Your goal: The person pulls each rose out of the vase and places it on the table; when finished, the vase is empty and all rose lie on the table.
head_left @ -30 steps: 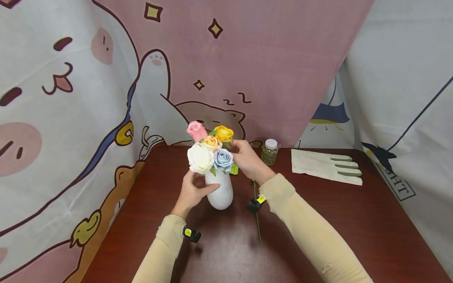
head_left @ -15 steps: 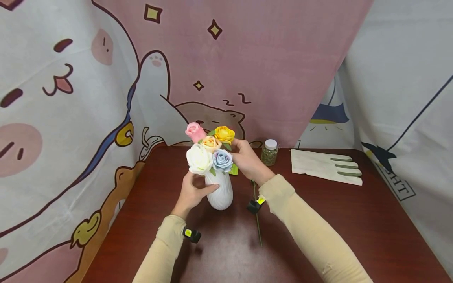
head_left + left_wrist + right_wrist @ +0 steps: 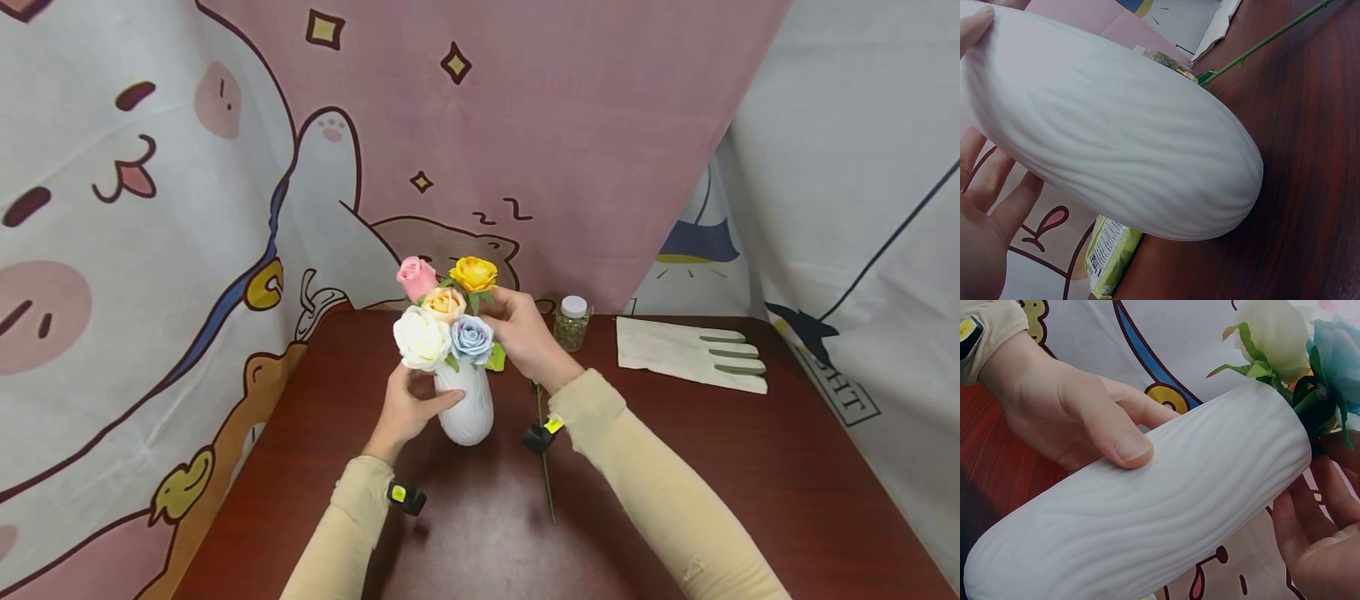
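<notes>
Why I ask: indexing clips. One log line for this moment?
left hand: holds white vase; right hand: at yellow flower; green stem: on table

Soft, even light, diffuse glare on the table [image 3: 487, 554], faint shadows beside the vase [image 3: 467, 412], wrist views dimmer, hazier.

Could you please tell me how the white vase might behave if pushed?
The white vase could well tip, being tall with five flower heads crowding its top. Being rounded, it might roll once down. Its shallow ridges probably help the left hand grip it.
</notes>
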Demonstrator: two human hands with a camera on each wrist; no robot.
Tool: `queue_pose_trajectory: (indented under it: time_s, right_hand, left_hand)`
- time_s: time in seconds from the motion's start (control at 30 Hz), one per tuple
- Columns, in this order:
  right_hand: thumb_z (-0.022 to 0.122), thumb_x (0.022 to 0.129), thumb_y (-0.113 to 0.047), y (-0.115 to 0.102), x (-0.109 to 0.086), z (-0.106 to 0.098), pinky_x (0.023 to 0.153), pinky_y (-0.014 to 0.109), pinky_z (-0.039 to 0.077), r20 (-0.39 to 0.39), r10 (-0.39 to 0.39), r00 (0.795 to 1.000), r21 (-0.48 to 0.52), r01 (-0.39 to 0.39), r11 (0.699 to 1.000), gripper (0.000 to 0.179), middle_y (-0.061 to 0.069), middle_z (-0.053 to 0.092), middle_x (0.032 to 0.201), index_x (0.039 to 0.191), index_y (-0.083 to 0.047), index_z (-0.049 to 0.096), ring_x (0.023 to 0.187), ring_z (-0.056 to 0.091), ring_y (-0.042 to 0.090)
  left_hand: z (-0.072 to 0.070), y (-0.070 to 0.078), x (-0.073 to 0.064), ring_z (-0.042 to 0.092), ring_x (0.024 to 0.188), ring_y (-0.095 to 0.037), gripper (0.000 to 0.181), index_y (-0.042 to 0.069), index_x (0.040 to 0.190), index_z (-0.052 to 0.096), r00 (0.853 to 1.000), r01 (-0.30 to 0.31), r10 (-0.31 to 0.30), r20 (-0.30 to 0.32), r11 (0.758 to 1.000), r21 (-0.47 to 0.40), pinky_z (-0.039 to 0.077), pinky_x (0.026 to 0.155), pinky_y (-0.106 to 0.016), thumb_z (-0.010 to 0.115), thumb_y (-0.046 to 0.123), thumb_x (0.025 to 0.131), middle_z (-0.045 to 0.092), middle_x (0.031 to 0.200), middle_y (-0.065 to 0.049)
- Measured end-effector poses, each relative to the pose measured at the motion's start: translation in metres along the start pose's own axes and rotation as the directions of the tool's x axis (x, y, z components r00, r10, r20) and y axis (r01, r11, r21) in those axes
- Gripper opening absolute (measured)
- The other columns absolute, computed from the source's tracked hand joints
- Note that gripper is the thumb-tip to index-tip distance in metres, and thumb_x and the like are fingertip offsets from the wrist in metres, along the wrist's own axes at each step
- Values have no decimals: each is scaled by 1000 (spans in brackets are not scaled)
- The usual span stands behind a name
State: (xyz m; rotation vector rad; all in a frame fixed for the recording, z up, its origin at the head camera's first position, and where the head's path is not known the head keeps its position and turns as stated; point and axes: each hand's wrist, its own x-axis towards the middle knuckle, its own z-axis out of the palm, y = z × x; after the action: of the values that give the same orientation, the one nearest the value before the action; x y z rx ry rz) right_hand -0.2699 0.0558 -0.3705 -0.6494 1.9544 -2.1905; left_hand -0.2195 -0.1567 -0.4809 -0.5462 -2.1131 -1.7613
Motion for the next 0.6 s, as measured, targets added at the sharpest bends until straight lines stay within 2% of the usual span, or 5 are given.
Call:
queue_pose_trajectory:
  time_s: [0.03, 0.2, 0.27, 0.43, 0.6]
  right_hand:
    - [57, 99, 7, -1, 0, 1, 80, 27, 59, -8, -6, 1000, -4, 6, 1000, 41, 20, 73, 113, 140, 6, 60, 93, 70, 16]
    - [58, 99, 8, -4, 2, 2, 85, 29, 60, -37, -24, 999, 4, 24, 1000, 47, 26, 71, 126, 145, 1, 57, 103, 71, 19]
    - [58, 99, 9, -4, 2, 2, 84, 29, 61, -43, -25, 999, 12, 26, 1000, 44, 25, 71, 125, 142, 1, 59, 102, 71, 20]
    - [61, 99, 8, -6, 1, 3, 81, 28, 61, -51, -36, 998, 12, 37, 999, 29, 20, 75, 118, 128, 7, 64, 98, 72, 18]
    - [65, 99, 6, -8, 0, 4, 82, 28, 60, -69, -70, 995, 22, 71, 997, 23, 11, 76, 110, 122, 9, 67, 97, 71, 18]
  left_hand:
    - [0, 5, 0, 62, 119, -18, 74, 10, 141, 60, 1000, 6, -6, -1, 1000, -1, 53, 100, -35, 91, -5, 75, 66, 134, -7]
    - [1, 4, -1, 63, 118, -18, 74, 9, 140, 60, 1000, 14, -14, -1, 1000, -7, 54, 99, -33, 91, -6, 75, 66, 132, -7]
    - [0, -1, -1, 63, 118, -18, 76, 9, 141, 59, 1000, 14, -14, -2, 1000, -6, 54, 99, -32, 91, -6, 74, 66, 133, -7]
    - [2, 0, -1, 61, 119, -16, 79, 5, 142, 57, 999, 37, -37, -12, 999, 11, 52, 101, -33, 90, -11, 72, 64, 135, -12]
    - [2, 9, -1, 60, 119, -13, 77, -2, 141, 56, 999, 46, -45, -12, 999, 20, 52, 102, -37, 89, -12, 72, 64, 134, -17]
